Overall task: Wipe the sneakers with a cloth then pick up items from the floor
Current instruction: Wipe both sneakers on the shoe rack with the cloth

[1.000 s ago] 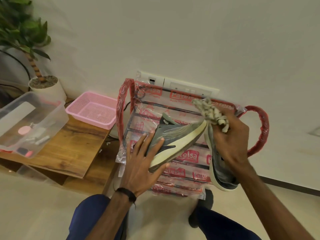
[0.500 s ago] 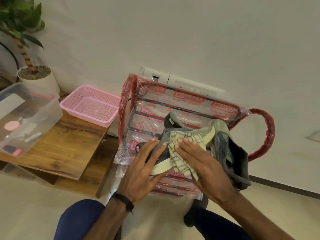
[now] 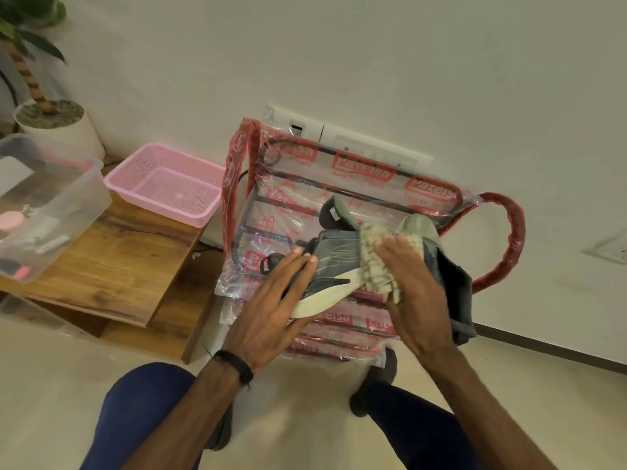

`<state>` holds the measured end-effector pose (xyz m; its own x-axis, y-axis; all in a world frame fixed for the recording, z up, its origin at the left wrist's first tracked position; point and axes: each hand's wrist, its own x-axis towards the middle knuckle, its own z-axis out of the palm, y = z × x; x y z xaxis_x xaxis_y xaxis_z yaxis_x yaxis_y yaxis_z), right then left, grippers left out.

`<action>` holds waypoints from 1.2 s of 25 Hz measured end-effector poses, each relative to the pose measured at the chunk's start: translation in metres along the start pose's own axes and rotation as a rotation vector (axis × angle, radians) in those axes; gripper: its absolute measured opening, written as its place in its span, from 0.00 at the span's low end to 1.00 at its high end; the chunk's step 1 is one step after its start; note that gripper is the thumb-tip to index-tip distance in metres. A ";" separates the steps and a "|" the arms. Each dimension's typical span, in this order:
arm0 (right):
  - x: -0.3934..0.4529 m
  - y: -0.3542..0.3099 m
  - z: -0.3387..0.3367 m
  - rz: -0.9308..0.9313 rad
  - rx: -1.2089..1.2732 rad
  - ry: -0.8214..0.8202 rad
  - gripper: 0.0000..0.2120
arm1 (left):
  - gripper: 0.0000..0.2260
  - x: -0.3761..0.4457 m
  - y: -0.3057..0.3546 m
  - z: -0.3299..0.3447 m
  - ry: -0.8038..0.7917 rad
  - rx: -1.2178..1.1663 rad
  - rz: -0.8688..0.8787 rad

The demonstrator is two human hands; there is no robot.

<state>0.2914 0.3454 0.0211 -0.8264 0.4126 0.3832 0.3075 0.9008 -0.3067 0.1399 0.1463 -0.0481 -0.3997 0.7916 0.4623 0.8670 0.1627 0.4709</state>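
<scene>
Right hand [image 3: 412, 293] flat on the checked cloth [image 3: 375, 262], fingers straight, pressing it onto the toe end of the grey sneaker [image 3: 334, 266] at the centre of the frame. That is an open palm rubbing, not a clench. The left hand [image 3: 271, 307] lies beside it, fingers extended over the heel and the pale sole, and I'd say it is there as a brace so the shoe doesn't skid under the rubbing. Neither hand is closed round anything.

The sneaker sits tipped on its side, sole edge toward the person, which looks like the reason the upper is so easy to reach. A second sneaker [image 3: 451, 283] lies just right of it, partly under the right wrist, probably waiting its turn. Both rest on a rack wrapped in clear plastic with red lettering [image 3: 339, 178], leaning near the wall.

Out to the left of the frame, a pink mesh basket [image 3: 163, 184] and a clear plastic tub [image 3: 64, 205] stand on a low wooden table [image 3: 112, 262], with a potted plant [image 3: 44, 106] in the upper left corner. Wiping is underway; the floor pick-up looks yet to come.
</scene>
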 end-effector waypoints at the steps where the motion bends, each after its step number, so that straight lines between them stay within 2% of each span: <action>1: 0.003 -0.002 0.002 0.078 0.020 0.011 0.31 | 0.38 0.000 0.000 0.000 -0.001 -0.004 -0.001; 2: 0.001 -0.012 0.006 0.040 0.034 -0.001 0.32 | 0.38 0.000 -0.001 -0.001 0.002 -0.011 -0.007; 5: -0.011 -0.025 0.013 -0.274 -0.020 -0.078 0.30 | 0.39 -0.001 -0.003 -0.002 0.017 -0.019 -0.021; 6: -0.006 -0.018 0.009 -0.247 -0.039 -0.069 0.30 | 0.39 -0.001 -0.002 -0.002 0.021 -0.014 -0.019; 9: 0.002 -0.008 0.006 0.047 0.018 0.034 0.31 | 0.40 -0.002 -0.001 -0.001 0.018 -0.003 -0.014; 11: -0.011 -0.017 0.009 -0.071 -0.016 -0.010 0.34 | 0.40 -0.003 -0.002 -0.002 0.016 -0.012 -0.016; 13: -0.015 -0.006 0.002 -0.149 -0.039 -0.026 0.28 | 0.39 -0.002 -0.003 -0.002 0.019 -0.006 -0.008; 15: -0.007 0.002 -0.008 0.021 0.005 0.038 0.26 | 0.39 -0.003 -0.003 0.000 0.026 0.002 -0.001; 16: -0.007 -0.002 -0.008 0.037 0.005 0.034 0.26 | 0.39 -0.004 -0.003 0.002 0.032 0.000 -0.011; 19: -0.025 -0.023 0.005 -0.268 -0.090 -0.101 0.30 | 0.39 -0.005 -0.004 0.003 0.051 -0.035 -0.057; 20: -0.024 -0.020 0.004 -0.315 -0.113 -0.113 0.31 | 0.39 -0.004 -0.005 0.003 0.055 -0.037 -0.061; 23: -0.007 -0.008 -0.003 -0.032 -0.043 -0.017 0.33 | 0.40 -0.005 -0.003 0.006 0.074 -0.036 -0.077; 24: -0.007 -0.013 -0.001 -0.026 -0.044 -0.020 0.32 | 0.40 -0.006 -0.003 0.007 0.079 -0.046 -0.089; 27: -0.022 -0.025 0.002 -0.343 -0.131 -0.110 0.29 | 0.39 -0.008 -0.003 0.007 0.086 -0.057 -0.076; 28: -0.018 -0.016 -0.002 -0.336 -0.136 -0.117 0.29 | 0.39 -0.007 -0.003 0.007 0.084 -0.047 -0.064; 30: -0.007 -0.002 -0.011 -0.123 -0.087 -0.055 0.32 | 0.39 -0.006 -0.002 0.008 0.081 -0.045 -0.068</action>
<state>0.3019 0.3420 0.0290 -0.8841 0.2928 0.3641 0.2403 0.9533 -0.1830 0.1429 0.1457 -0.0581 -0.4812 0.7291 0.4868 0.8239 0.1864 0.5352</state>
